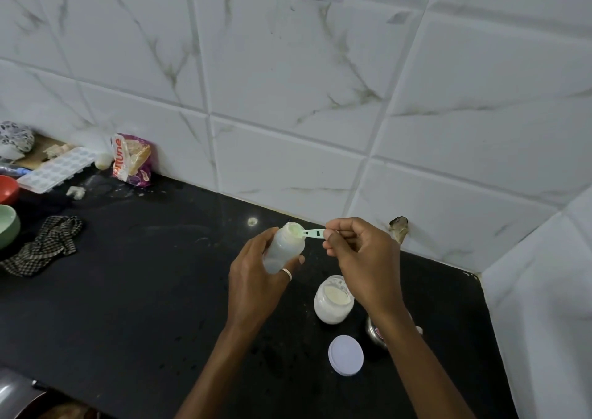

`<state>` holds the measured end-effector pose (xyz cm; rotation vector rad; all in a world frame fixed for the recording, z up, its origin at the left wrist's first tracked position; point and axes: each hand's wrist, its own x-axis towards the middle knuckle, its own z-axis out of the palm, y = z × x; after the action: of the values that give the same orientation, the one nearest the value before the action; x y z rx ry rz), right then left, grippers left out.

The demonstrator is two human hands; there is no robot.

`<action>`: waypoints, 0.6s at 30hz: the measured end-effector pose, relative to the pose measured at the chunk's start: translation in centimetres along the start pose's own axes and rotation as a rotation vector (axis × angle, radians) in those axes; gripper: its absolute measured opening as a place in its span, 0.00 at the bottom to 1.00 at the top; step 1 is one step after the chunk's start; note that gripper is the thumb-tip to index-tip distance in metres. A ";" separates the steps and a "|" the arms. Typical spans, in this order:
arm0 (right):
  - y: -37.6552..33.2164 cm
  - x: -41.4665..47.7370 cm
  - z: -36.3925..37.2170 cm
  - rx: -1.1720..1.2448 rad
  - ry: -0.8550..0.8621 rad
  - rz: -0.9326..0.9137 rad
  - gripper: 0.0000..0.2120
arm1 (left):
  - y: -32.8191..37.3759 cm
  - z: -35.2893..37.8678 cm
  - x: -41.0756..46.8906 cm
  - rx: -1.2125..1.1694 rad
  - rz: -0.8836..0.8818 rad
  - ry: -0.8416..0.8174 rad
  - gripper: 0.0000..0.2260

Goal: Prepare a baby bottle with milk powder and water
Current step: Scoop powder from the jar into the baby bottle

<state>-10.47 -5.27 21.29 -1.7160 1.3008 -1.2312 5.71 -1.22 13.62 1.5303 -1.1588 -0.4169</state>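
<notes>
The left hand (256, 277) is gripping the tilted baby bottle (283, 247) above the worktop (128, 306); the right hand (362, 258) is pinching the green scoop (309, 233) at its mouth, near the worktop's back edge.

My arms are bare, without sleeves in view. On my left hand (256, 277) I wear one plain silver ring (287, 273).

The counter (128, 290) is dark polished stone, faintly speckled and glossy. Behind it the wall tiles (288, 98) are smooth, marbled and shiny. The bottle (283, 247) looks like cloudy translucent plastic, the scoop (312, 233) thin pale-green plastic, the lid (346, 355) matt white plastic. The checked cloth (45, 245) is soft woven fabric; the packet (133, 160) is crinkly glossy film.
</notes>
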 end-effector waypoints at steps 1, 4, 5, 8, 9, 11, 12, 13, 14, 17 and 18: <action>0.1 -0.2 0.0 -0.055 0.004 -0.086 0.05 | 0.0 0.0 0.1 0.002 0.001 -0.003 0.27; 0.7 -0.4 0.1 -0.211 0.021 -0.354 0.05 | 0.0 0.0 0.1 0.005 0.002 -0.008 0.27; 0.9 -0.4 0.1 -0.239 0.027 -0.407 0.05 | 0.0 0.0 0.1 0.004 0.003 -0.007 0.27; 1.2 -0.5 0.1 -0.291 0.044 -0.498 0.06 | 0.0 0.1 0.1 0.001 0.009 -0.004 0.27; 1.3 -0.6 0.1 -0.306 0.048 -0.521 0.07 | 0.0 0.1 0.1 -0.002 0.005 -0.006 0.27; 1.5 -0.6 0.1 -0.325 0.057 -0.552 0.07 | 0.0 0.1 0.1 -0.008 -0.002 -0.007 0.27; 1.6 -0.6 0.2 -0.324 0.061 -0.560 0.07 | 0.0 0.1 0.1 -0.010 -0.002 -0.008 0.27; 1.7 -0.6 0.2 -0.322 0.064 -0.571 0.06 | -0.1 0.1 0.1 -0.010 -0.002 -0.009 0.27; 1.8 -0.6 0.2 -0.322 0.064 -0.589 0.06 | -0.1 0.1 0.1 -0.011 -0.002 -0.011 0.27; 2.1 -0.6 0.2 -0.361 0.041 -0.656 0.11 | -0.1 0.0 0.1 -0.021 -0.009 -0.008 0.27; 2.4 -0.6 0.1 -0.382 0.032 -0.678 0.12 | 0.0 0.1 0.1 -0.022 -0.013 -0.006 0.26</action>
<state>-11.20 -5.44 18.98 -2.5578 1.0426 -1.4296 5.73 -1.33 13.59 1.5188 -1.1460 -0.4416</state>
